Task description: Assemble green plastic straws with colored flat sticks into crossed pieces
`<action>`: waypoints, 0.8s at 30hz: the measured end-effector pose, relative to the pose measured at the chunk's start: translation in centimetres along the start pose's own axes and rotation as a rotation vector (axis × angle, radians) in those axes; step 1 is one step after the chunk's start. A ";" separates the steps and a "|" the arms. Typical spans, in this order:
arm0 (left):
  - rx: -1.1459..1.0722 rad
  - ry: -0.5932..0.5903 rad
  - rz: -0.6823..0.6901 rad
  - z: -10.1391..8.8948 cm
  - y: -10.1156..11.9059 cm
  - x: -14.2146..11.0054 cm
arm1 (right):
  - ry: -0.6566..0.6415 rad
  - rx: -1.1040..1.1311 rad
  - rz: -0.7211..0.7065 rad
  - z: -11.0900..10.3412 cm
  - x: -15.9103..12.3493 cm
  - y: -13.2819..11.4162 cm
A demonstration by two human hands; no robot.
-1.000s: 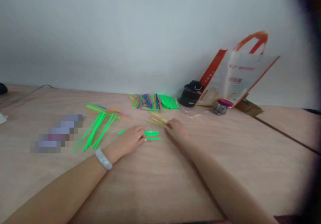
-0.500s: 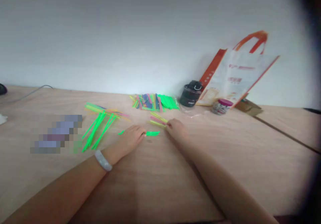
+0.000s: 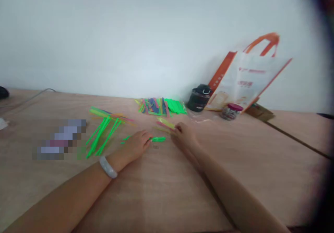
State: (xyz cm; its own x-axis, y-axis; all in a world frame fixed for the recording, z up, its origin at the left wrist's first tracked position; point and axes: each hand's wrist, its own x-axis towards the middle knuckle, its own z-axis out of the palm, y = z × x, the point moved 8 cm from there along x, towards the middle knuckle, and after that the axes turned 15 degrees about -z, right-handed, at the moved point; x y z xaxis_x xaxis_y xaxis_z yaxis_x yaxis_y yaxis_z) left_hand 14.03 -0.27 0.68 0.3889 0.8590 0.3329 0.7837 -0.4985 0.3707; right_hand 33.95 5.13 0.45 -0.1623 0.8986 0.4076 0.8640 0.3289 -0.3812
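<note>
My left hand [image 3: 138, 142], with a pale bangle [image 3: 108, 167] at the wrist, is closed around a small bundle of bright green plastic strips [image 3: 158, 139]. The strips lie low over the table, and their ends stick out on both sides of the hand. My right hand [image 3: 184, 134] pinches the near ends of a few yellow and pink strips [image 3: 166, 124], which point to the far left and look smeared by motion. Left of my hands, long green strips [image 3: 100, 135] lie below a pile of mixed-colour strips [image 3: 111, 114].
Packs of coloured strips [image 3: 161, 107] lie near the wall. Behind on the right stand a black bottle [image 3: 199, 98], a jar with a red lid [image 3: 231, 111] and a white-and-orange bag [image 3: 247, 79]. A cardboard box [image 3: 259, 111] sits beside the bag. A blurred-out object [image 3: 62, 139] lies left.
My right hand has shifted slightly to the right, and the yellow and pink strips have moved with it. My left hand stays on the green strips almost unmoved.
</note>
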 end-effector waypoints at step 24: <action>-0.087 0.071 -0.008 0.0 -0.5 0.2 | -0.078 0.900 0.071 4.9 -2.1 -6.1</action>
State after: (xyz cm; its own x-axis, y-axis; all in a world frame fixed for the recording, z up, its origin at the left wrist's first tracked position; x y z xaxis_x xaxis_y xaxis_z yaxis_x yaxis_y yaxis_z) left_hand 13.76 0.14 0.57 0.3452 0.8539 0.3895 0.7401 -0.5028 0.4465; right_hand 26.68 2.68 -2.15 -0.1831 0.9318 0.3133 0.1794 0.3450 -0.9213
